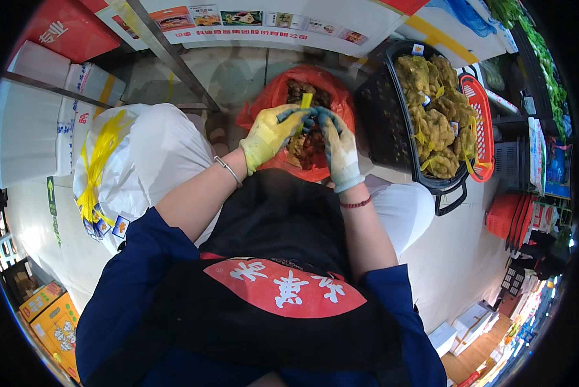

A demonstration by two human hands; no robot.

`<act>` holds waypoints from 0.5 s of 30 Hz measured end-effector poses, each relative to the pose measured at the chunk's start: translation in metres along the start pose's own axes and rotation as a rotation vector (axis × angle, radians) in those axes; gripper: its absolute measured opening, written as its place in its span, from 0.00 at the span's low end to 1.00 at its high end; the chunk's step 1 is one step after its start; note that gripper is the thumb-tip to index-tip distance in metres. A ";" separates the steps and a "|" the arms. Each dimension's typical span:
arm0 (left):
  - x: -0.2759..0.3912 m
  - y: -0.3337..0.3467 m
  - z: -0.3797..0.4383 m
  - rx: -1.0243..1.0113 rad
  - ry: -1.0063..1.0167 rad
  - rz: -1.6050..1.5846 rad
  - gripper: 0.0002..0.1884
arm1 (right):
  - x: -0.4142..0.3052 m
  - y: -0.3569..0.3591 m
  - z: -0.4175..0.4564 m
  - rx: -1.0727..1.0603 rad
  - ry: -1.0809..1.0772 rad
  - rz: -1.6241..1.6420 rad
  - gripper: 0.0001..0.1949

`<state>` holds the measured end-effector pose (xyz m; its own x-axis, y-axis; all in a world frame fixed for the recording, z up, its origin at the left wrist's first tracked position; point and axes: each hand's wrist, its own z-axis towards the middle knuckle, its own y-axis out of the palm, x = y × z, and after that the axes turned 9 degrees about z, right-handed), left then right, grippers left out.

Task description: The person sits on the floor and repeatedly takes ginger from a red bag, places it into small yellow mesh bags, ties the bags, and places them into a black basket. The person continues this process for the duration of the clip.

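My left hand, in a yellow work glove with blue-green fingertips, grips a yellow mesh strip over a red plastic bag. My right hand, in a paler glove, meets it at the fingertips; whether it also pinches the mesh I cannot tell. In the open bag lie brown, knobbly roots that look like ginger. To the right stands a black basket heaped with ginger roots in yellow netting. A bundle of yellow mesh bags with small labels hangs over white plastic at my left leg.
A metal frame bar slants down at the upper left, near white foam boxes. A red plastic basket touches the black basket's right side. A printed white panel stands ahead. Red crates are farther right.
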<state>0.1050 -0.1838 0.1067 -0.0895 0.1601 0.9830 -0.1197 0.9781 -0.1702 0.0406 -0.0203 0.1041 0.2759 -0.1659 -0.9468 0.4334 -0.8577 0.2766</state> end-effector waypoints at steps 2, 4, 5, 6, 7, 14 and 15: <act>-0.004 0.008 -0.007 -0.034 0.015 -0.050 0.15 | -0.020 0.010 0.004 -0.041 0.046 0.035 0.14; 0.008 0.009 -0.007 -0.133 -0.216 -0.162 0.14 | -0.023 0.009 0.004 0.018 0.044 -0.087 0.13; 0.006 0.009 -0.004 -0.119 -0.180 -0.157 0.14 | -0.024 0.008 0.004 0.046 0.043 -0.148 0.13; 0.002 0.008 -0.002 -0.096 -0.147 -0.148 0.14 | -0.023 0.011 0.003 0.082 -0.018 -0.128 0.11; -0.006 0.006 0.000 -0.073 -0.116 -0.141 0.14 | -0.020 0.011 0.002 0.107 -0.044 -0.150 0.11; -0.017 0.004 0.010 0.437 -0.054 -0.071 0.12 | -0.003 0.013 -0.018 0.036 0.081 -0.163 0.09; -0.014 0.002 0.009 0.488 -0.003 0.079 0.12 | -0.004 0.016 -0.019 -0.016 0.170 -0.215 0.08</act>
<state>0.0973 -0.1848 0.0923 -0.1202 0.2299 0.9658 -0.5619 0.7863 -0.2571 0.0632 -0.0242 0.1161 0.3153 0.1048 -0.9432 0.5112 -0.8561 0.0757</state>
